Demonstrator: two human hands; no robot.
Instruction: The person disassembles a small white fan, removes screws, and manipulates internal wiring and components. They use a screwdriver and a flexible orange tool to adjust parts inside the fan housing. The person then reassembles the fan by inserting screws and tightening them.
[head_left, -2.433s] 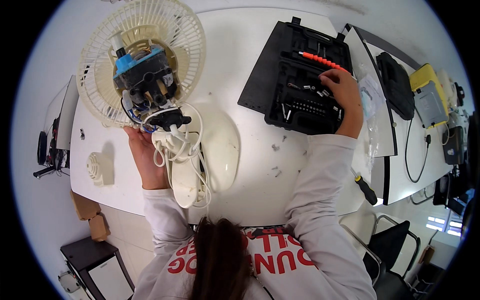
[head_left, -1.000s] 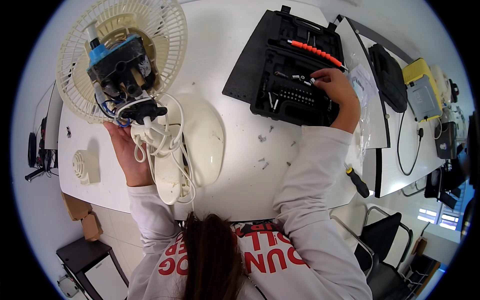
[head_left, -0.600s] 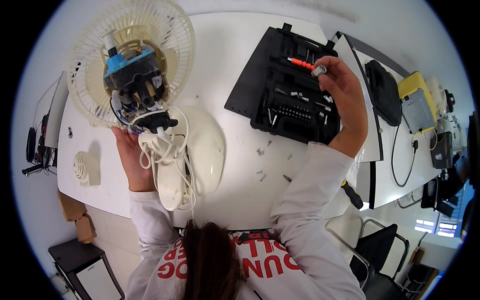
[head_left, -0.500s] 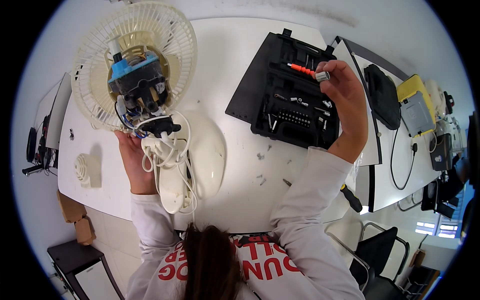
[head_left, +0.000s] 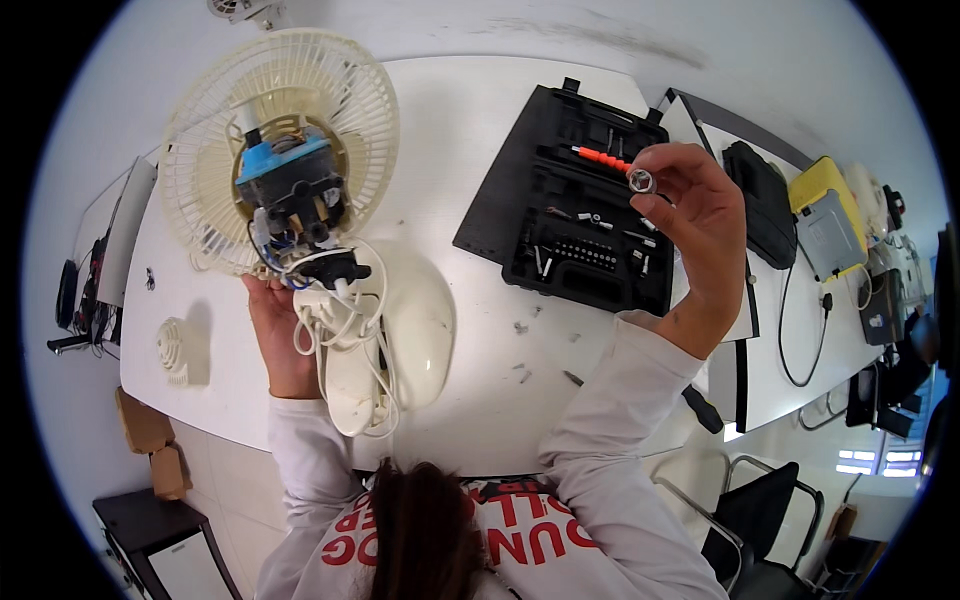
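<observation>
Between thumb and fingertips, my right hand (head_left: 705, 205) pinches a short silver socket (head_left: 641, 181), its hollow end facing me, above the black tool case (head_left: 590, 290). Behind it an orange flexible shaft (head_left: 600, 157) lies across the opened case. My left hand (head_left: 280, 340) grips the cream electric fan (head_left: 385, 170) at its neck, with the fingertips hidden behind it. The fan's rear cover is off, baring a black and blue motor unit (head_left: 290, 175) with wires. Its white cord (head_left: 350, 330) is looped around the neck above the cream base (head_left: 420, 335).
Several small screws (head_left: 521, 327) are scattered on the white table (head_left: 480, 410). A cream vented cover (head_left: 178, 350) stands at the left. A yellow and black screwdriver (head_left: 703, 408) lies by the right edge. Beyond are a black case (head_left: 760, 205) and a yellow-grey box (head_left: 830, 215).
My right hand has turned the socket so its hollow end faces me and moved it slightly down. The whole view has shifted a little; my left hand stays at the fan.
</observation>
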